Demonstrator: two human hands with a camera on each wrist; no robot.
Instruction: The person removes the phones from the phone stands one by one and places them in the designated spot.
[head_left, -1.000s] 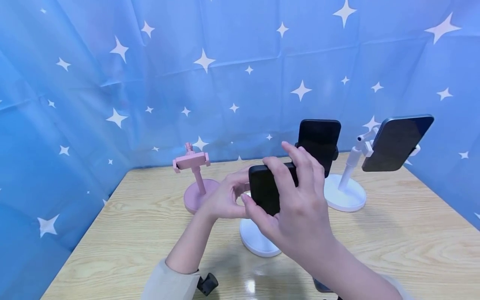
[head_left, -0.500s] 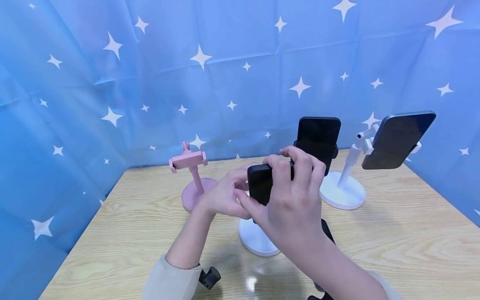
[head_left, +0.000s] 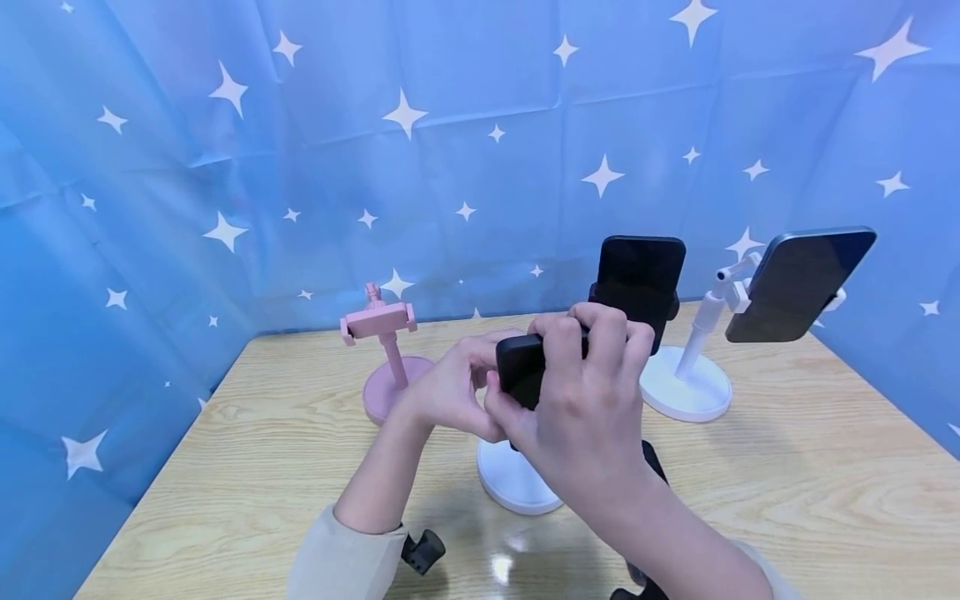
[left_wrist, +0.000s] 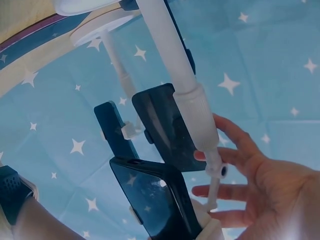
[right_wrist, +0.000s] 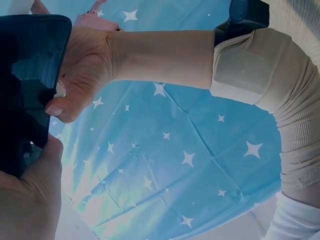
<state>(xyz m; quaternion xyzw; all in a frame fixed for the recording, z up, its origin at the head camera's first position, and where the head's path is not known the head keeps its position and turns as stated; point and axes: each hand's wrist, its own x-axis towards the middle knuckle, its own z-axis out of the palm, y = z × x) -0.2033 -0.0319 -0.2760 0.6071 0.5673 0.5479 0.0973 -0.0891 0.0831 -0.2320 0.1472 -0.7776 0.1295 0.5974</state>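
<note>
A black phone (head_left: pixel 520 367) sits tilted at the head of a white phone stand, whose round base (head_left: pixel 517 483) rests on the table. My right hand (head_left: pixel 588 392) grips this phone, fingers curled over its far edge and thumb at the near left corner. On the phone's left side, my left hand (head_left: pixel 457 387) holds the stand's head. In the left wrist view, the left hand's fingers (left_wrist: pixel 235 192) reach around the thin neck below the white pole (left_wrist: pixel 170 45). The left thumb (right_wrist: pixel 62 107) touches near the phone's edge in the right wrist view. Part of the clamp is hidden.
A pink phone stand (head_left: pixel 390 346) stands behind the left hand. Behind the right hand is another upright black phone (head_left: pixel 641 279). A white stand (head_left: pixel 690 383) at right bears a larger phone (head_left: pixel 801 287). A starred blue curtain (head_left: pixel 480 167) borders the wooden table (head_left: pixel 225 475).
My right hand's fingers have curled further over the phone and come down, and the phone has tipped flatter. The left hand keeps its place at the stand's head.
</note>
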